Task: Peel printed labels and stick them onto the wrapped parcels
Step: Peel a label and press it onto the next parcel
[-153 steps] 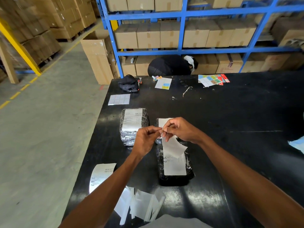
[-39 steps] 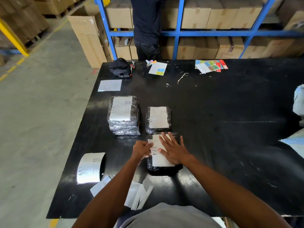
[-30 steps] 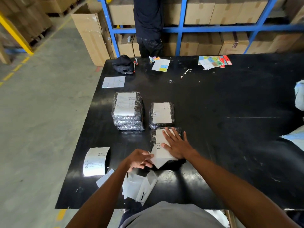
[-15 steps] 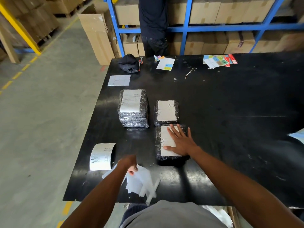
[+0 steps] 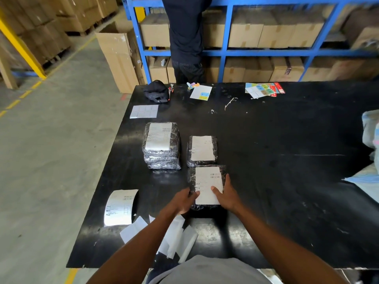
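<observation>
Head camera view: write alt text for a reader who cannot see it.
Two bare hands, left and right, grip the sides of a labelled parcel on a black table. Two more labelled parcels lie beyond, with peeled backing strips at the near edge.

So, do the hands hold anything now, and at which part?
Both hold the nearest parcel at its near end: left hand on the left edge, right hand on the right edge, thumb on its label.
</observation>
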